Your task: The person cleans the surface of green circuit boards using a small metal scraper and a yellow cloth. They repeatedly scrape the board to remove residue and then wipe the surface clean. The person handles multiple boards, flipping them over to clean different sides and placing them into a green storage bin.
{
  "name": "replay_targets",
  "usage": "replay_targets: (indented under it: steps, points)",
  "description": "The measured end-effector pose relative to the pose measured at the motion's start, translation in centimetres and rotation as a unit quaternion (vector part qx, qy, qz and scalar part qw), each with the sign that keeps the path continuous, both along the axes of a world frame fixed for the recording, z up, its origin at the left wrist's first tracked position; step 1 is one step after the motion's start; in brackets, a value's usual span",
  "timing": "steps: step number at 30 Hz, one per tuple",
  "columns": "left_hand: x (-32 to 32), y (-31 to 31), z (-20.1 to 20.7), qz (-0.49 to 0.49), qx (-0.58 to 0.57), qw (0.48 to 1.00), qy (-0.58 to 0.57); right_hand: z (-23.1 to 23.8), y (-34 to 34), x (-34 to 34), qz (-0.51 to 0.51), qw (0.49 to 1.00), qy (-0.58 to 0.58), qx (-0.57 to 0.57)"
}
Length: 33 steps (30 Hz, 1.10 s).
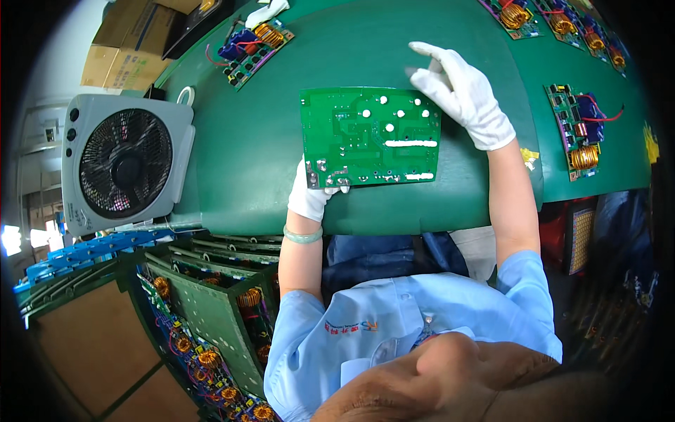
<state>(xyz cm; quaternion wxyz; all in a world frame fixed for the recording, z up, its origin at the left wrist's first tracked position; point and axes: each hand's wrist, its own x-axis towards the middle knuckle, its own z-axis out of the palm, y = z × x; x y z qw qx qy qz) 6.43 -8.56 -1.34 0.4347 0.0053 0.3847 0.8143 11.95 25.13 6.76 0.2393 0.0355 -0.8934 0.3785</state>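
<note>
My left hand [307, 197], in a white glove, grips a green circuit board [351, 141] by its lower left edge. Most of those fingers are hidden behind the board. Its solder side faces up, with white round spots and two white strips on the right half, and silvery solder joints along the lower edge. My right hand [460, 91], also gloved in white, hovers just past the board's upper right corner. Its thumb and forefinger are stretched out and apart, and I see nothing held between them.
A grey box fan [126, 165] stands left on the green-topped table [246, 162]. One assembled board [254, 50] lies at the far left, another [578, 132] at the right, several more far right. A cardboard box [133, 49] sits far left; green racks [204, 309] with boards stand lower left.
</note>
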Motion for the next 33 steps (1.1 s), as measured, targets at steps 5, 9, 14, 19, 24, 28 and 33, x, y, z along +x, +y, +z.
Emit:
replay_targets:
  steps: [5,9,14,19,24,28,33]
  points:
    - [0.8,2.6,1.4,0.111,-0.084,0.99,-0.018,-0.8,0.1,-0.1,0.046,0.983,0.148,0.094]
    - [1.3,2.8,1.8,0.129,-0.104,0.986,-0.016,-0.1,-0.7,0.4,0.049,0.958,0.216,0.181]
    - [1.5,3.0,2.0,0.141,-0.115,0.983,-0.011,0.8,-1.6,1.1,0.04,0.953,0.205,0.218]
    - [1.6,3.2,2.0,0.148,-0.121,0.981,-0.007,0.7,-1.6,1.2,0.032,0.953,0.197,0.228]
    - [1.7,3.2,2.2,0.154,-0.124,0.98,-0.002,0.5,-1.7,1.1,0.036,0.955,0.194,0.222]
    - [1.8,3.2,2.3,0.158,-0.124,0.98,0.0,0.4,-1.6,1.0,0.042,0.956,0.2,0.212]
    - [1.9,3.2,2.4,0.162,-0.126,0.979,0.002,0.4,-1.6,1.0,0.048,0.956,0.202,0.205]
